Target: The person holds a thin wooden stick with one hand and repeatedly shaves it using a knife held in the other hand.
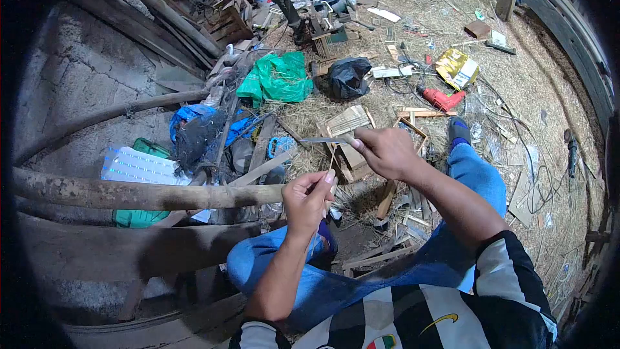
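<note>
My right hand (385,152) is closed around the handle of a knife, and its blade (323,140) points left. In my left hand (309,201), thumb and fingers pinch a thin wooden strip (333,158) that stands roughly upright. The strip's upper end meets the knife blade; whether the edge is cutting into it, I cannot tell. Below and behind the blade stands a small wooden box (352,161), partly covered by my right hand. Most of the knife's handle is hidden inside my fingers.
A bamboo pole (148,195) runs in from the left, ending near my left hand. Ahead lie a green plastic bag (278,77), a black bag (349,77), a red power drill (442,98) and a yellow packet (457,68). Wood scraps, cables and straw litter the ground.
</note>
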The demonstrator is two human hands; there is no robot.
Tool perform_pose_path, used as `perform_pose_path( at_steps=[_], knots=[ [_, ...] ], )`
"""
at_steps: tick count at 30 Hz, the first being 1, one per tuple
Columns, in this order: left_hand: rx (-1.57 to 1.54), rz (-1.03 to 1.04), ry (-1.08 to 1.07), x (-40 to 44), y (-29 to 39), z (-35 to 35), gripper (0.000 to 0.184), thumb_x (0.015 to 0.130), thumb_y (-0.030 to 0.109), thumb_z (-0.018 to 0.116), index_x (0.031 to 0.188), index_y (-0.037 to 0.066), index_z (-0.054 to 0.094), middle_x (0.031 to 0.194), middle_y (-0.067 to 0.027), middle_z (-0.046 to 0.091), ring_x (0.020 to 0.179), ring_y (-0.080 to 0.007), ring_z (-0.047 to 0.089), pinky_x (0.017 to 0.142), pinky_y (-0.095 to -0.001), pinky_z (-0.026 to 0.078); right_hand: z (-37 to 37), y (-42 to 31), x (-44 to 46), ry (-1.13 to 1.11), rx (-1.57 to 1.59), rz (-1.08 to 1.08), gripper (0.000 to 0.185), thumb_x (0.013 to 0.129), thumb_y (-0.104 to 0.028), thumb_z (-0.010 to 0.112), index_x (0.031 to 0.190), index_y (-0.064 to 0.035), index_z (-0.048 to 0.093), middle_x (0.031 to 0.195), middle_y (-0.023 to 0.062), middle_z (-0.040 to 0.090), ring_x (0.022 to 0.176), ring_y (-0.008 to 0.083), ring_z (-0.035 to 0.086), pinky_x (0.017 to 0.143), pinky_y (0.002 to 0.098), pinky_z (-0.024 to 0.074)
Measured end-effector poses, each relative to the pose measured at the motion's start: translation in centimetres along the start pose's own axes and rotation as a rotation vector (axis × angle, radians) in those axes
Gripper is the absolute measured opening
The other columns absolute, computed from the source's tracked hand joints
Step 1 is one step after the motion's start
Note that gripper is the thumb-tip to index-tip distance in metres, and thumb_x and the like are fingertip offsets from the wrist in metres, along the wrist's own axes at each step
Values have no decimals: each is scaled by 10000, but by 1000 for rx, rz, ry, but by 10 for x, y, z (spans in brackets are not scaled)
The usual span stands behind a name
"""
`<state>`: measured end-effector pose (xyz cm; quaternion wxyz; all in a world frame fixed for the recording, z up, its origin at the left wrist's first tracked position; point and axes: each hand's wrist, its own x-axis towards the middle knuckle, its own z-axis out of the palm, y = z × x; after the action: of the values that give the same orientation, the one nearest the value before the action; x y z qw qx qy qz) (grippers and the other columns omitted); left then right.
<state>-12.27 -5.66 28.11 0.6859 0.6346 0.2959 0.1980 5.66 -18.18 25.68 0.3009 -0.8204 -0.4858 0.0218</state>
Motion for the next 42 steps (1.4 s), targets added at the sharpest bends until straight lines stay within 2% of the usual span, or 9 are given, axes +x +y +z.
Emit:
perform_pose_path(
  at_steps=[6,11,13,16,20,27,32,35,42],
  knots=[
    [-36,-50,-19,-6,6,-7,135,897,111,719,937,-17,702,603,-41,592,387,-60,441,358,-210,310,-2,26,14,69,-33,176,352,1021,-447,424,936,-143,579,659,175,619,634,411,626,544,535,466],
    [10,-90,15,-6,6,-4,148,897,127,722,940,-14,711,591,-32,583,386,-55,427,360,-211,305,5,-16,-11,59,113,8,317,1005,-439,453,957,-147,566,677,167,632,634,409,628,544,540,463],
    [19,-69,2,-6,4,-2,150,898,125,720,947,-16,712,591,-30,581,386,-56,427,361,-210,303,1,-33,-17,-54,168,-134,300,996,-419,469,944,-139,561,682,156,639,636,402,631,540,536,461],
    [0,-33,-16,-5,3,-2,152,902,119,713,960,-21,714,589,-30,575,386,-58,428,362,-209,304,1,-33,-14,-131,107,-104,284,989,-410,478,963,-143,572,706,146,652,644,391,641,538,530,464],
    [-39,-51,5,-2,1,1,150,909,108,700,967,-30,712,585,-36,574,381,-61,430,352,-214,305,4,-19,-11,-60,139,-108,295,992,-420,473,978,-148,587,708,149,656,658,388,647,549,533,470],
    [-106,-46,-44,-8,5,-8,163,927,111,680,976,-42,704,577,-37,571,357,-66,416,325,-219,291,-3,25,13,55,50,227,386,1023,-466,409,935,-136,589,698,174,636,655,408,630,573,535,452],
    [-136,-144,-70,-9,9,-7,198,960,144,645,1003,-41,698,566,-17,563,354,-50,399,329,-206,286,-3,-10,-4,48,137,163,386,1029,-449,410,903,-118,563,656,162,603,661,418,618,556,529,443],
    [-138,-147,-74,-9,12,-6,198,964,145,639,999,-41,698,574,-13,562,362,-47,400,334,-201,283,-14,-31,-11,20,230,-9,321,1019,-401,445,926,-113,550,693,146,635,659,403,627,554,535,447],
    [-91,-50,-55,-8,5,0,182,957,143,647,986,-29,701,589,-16,569,386,-43,415,348,-200,285,-11,-44,-22,-50,129,-124,266,992,-367,481,944,-111,532,710,141,657,622,381,637,532,521,459]
  ],
)
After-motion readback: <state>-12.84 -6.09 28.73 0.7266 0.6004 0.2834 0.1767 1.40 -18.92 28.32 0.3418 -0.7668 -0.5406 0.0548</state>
